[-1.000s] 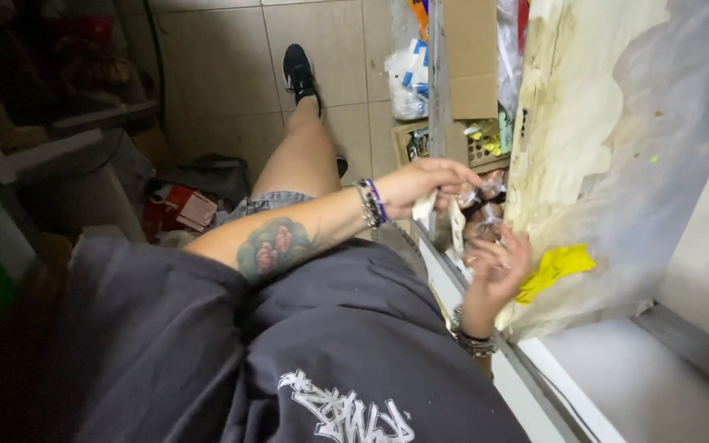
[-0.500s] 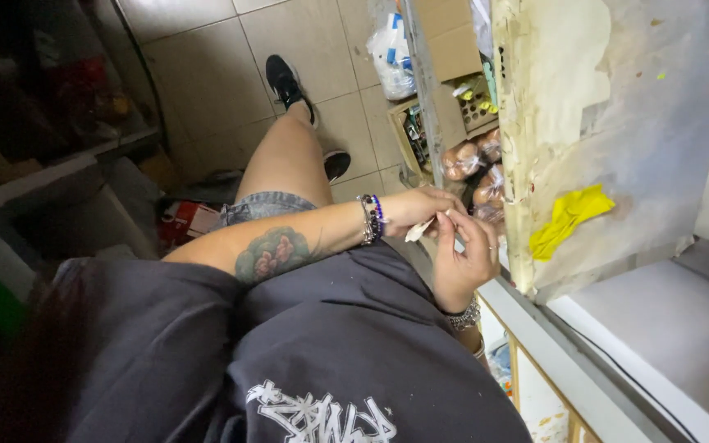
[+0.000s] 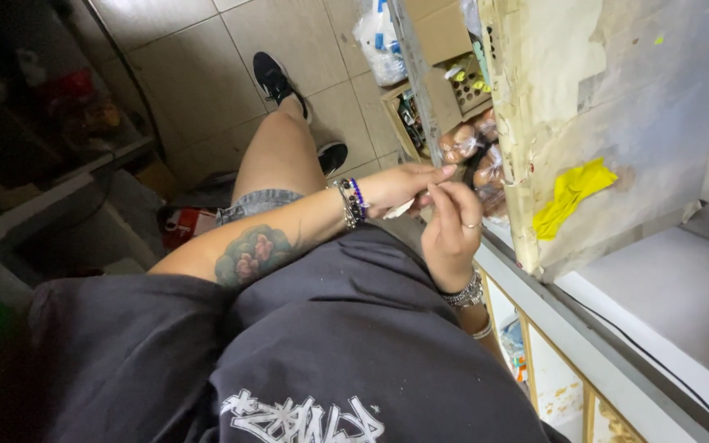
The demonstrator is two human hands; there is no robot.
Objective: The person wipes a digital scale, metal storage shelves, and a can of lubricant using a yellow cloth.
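Both hands are meeting at waist height: left hand [image 3: 400,187] pinching a small white piece [image 3: 399,210], right hand [image 3: 450,234] curling fingers closed, steadying it.

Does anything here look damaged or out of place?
Yes. The pale panel beside the hands looks worn: its covering is peeling and stained, and a crumpled yellow scrap sticks to it. The left hand and right hand meet over a small white object, too hidden to identify.
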